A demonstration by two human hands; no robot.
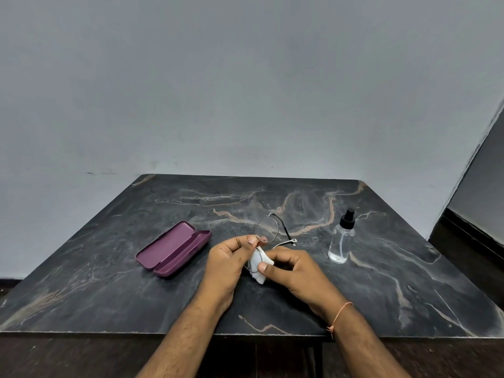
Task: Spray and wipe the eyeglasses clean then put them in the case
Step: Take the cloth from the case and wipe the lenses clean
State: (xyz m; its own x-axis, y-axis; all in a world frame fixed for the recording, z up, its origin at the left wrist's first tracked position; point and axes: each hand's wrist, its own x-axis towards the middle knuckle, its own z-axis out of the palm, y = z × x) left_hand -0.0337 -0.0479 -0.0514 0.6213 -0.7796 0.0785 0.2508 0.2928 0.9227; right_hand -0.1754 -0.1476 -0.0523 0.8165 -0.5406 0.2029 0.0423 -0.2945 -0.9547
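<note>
Thin-framed eyeglasses [268, 227] are held above the middle of the dark marble table [109, 282]. My left hand [227, 264] pinches the frame near the bridge. My right hand [291, 274] presses a small white cloth [257, 264] around the lower lens, which the cloth and fingers mostly hide. The upper lens and one temple stick up and away from the hands. A purple glasses case [173, 248] lies open to the left. A clear spray bottle [342, 238] with a black nozzle stands upright to the right.
A grey wall rises right behind the table's far edge. A dark opening or doorway [480, 203] lies at the far right. The table's front edge runs just under my forearms.
</note>
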